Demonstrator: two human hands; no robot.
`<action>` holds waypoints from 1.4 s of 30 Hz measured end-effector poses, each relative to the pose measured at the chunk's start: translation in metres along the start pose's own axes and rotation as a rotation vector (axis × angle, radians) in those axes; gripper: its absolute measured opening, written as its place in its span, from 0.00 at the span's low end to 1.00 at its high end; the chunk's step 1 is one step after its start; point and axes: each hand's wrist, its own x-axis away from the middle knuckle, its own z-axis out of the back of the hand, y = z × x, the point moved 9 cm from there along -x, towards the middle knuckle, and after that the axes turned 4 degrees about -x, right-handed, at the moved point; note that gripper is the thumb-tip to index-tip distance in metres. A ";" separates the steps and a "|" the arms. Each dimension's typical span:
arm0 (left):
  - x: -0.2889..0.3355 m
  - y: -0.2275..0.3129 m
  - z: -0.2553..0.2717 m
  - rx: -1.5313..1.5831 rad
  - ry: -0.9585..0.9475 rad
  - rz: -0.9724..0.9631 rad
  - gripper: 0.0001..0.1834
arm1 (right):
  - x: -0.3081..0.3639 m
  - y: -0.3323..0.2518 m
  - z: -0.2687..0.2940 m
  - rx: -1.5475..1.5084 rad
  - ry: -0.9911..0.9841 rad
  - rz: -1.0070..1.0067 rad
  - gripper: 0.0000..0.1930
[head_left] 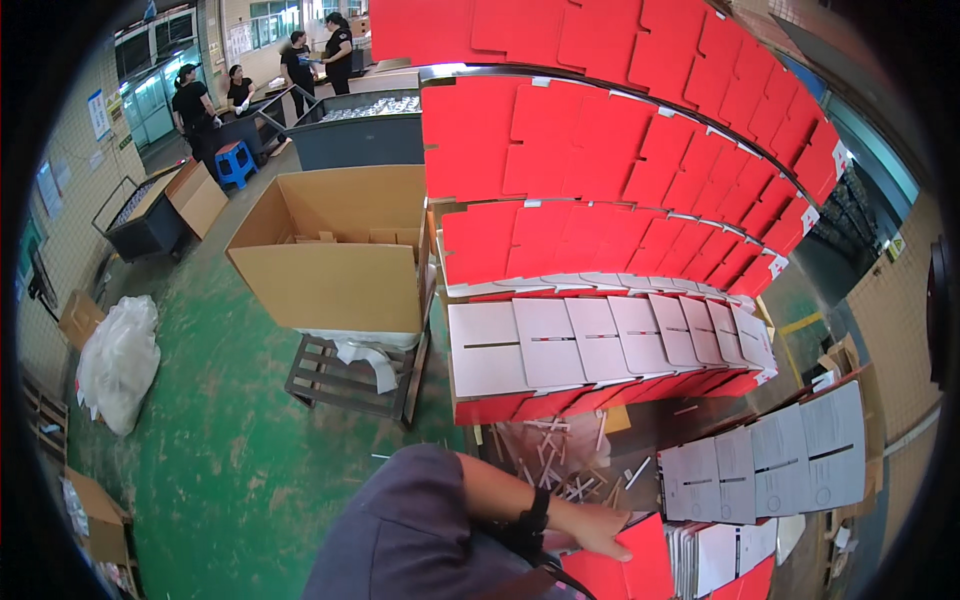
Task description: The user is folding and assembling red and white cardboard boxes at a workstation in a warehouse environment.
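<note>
Left hand (597, 528) half-spread, touching the red card (648, 562), grip unclear | we've the red card lower right, beside white cards (717, 556) | looks light, stiff, crease-prone; we'd take opposite edges

Four people (338, 55) are down at the far end, by my count, with one blue stool (235, 163) among them. Nearer me there's one big open carton (335, 275) on one slatted stand (345, 380), and one white plastic sack (120, 362). Three tiers of red panels (560, 142) rise above eight pale panels (550, 342) in a row; four white panels (782, 470) lean at the right. One left hand (595, 528) is on one red card (648, 562). The loose strips (550, 455) are too jumbled to count.
</note>
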 end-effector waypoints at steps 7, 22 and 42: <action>0.034 0.058 0.027 -0.162 -0.201 -0.025 0.59 | 0.003 0.009 -0.007 0.095 0.132 0.150 0.19; 0.079 0.043 0.022 0.614 -0.017 -0.748 0.25 | 0.011 0.022 -0.016 0.155 0.370 0.326 0.18; 0.013 0.045 -0.015 -1.145 -0.115 -0.466 0.07 | 0.010 0.027 -0.010 0.380 0.327 0.375 0.19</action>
